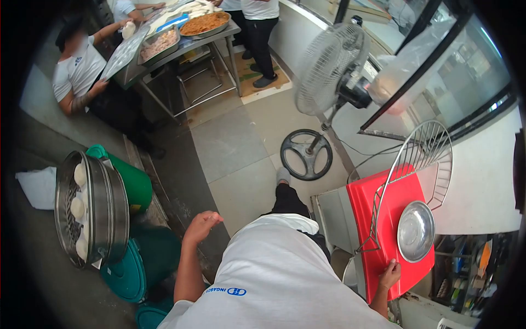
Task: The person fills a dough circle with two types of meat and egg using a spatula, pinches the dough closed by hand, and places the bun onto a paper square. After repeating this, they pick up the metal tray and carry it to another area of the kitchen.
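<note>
My left hand (204, 226) is held out in the air at my left side. Its fingers are curled together, and nothing shows in them. On my right, my right hand (390, 273) is closed against the red plastic lid or board (378, 219); whatever its fingers hold, if anything, is hidden. Just beyond that hand a shallow round metal bowl (416, 231) lies on the red surface. A curved metal wire rack (433, 143) stands over the far part of the red surface.
Stacked metal steamer trays (90, 208) with pale dough balls stand left, beside green bins (129, 266). A pedestal fan (334, 68) with a round base stands ahead. Co-workers (82, 71) are around a metal table (233, 41) bearing trays of filling (205, 23).
</note>
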`<state>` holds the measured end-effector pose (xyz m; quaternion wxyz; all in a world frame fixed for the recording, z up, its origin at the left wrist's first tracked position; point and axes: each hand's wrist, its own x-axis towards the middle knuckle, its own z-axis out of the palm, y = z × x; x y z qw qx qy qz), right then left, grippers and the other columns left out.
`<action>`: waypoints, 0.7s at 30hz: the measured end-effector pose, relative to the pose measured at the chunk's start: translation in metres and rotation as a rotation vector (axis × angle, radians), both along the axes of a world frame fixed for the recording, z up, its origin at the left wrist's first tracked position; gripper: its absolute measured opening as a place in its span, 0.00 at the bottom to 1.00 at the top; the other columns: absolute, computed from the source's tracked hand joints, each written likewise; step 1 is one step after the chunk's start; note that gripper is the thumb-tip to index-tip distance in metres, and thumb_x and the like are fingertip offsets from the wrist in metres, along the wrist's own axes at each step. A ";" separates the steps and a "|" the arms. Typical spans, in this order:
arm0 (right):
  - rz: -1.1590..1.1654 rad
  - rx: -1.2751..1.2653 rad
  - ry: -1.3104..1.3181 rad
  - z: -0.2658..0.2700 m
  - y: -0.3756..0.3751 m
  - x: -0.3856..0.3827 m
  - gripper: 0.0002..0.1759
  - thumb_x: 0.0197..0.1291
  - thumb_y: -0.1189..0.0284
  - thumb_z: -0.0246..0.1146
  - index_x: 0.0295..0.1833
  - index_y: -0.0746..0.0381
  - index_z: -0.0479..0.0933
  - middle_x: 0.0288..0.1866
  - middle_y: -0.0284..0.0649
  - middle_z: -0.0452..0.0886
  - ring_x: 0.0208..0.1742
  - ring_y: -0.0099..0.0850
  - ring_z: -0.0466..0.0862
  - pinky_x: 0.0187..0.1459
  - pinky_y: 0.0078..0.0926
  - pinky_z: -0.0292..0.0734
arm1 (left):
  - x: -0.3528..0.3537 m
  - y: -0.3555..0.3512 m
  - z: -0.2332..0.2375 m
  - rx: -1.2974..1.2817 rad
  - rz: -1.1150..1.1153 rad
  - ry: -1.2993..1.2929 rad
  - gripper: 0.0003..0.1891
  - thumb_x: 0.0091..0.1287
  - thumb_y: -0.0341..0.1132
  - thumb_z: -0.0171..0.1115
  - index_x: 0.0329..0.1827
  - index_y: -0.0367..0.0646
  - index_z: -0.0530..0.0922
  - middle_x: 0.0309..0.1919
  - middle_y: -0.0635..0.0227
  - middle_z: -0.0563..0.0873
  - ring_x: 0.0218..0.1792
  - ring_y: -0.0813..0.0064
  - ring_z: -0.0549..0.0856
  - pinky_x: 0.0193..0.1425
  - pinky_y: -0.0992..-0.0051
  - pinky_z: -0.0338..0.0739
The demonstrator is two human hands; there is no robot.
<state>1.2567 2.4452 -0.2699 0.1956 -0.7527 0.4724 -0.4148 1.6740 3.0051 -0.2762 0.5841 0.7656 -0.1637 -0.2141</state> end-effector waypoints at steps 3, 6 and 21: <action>-0.054 0.126 0.014 0.002 -0.002 0.002 0.26 0.73 0.54 0.58 0.29 0.65 0.75 0.16 0.36 0.70 0.18 0.26 0.69 0.21 0.31 0.64 | -0.018 0.026 -0.018 -0.002 0.090 0.041 0.27 0.75 0.55 0.54 0.43 0.35 0.87 0.38 0.64 0.86 0.43 0.71 0.85 0.51 0.70 0.79; -0.090 0.223 -0.115 0.007 0.000 0.010 0.28 0.74 0.51 0.56 0.27 0.61 0.68 0.15 0.34 0.66 0.11 0.25 0.66 0.10 0.31 0.63 | -0.034 0.040 -0.034 0.041 0.152 0.090 0.27 0.76 0.56 0.53 0.43 0.37 0.86 0.37 0.67 0.87 0.41 0.76 0.83 0.50 0.72 0.78; -0.090 0.235 -0.190 0.007 0.005 0.007 0.27 0.74 0.51 0.57 0.27 0.60 0.68 0.17 0.33 0.66 0.11 0.24 0.67 0.09 0.26 0.65 | 0.036 -0.024 0.024 0.276 -0.057 -0.207 0.25 0.74 0.55 0.57 0.44 0.40 0.87 0.39 0.61 0.88 0.43 0.67 0.85 0.51 0.68 0.78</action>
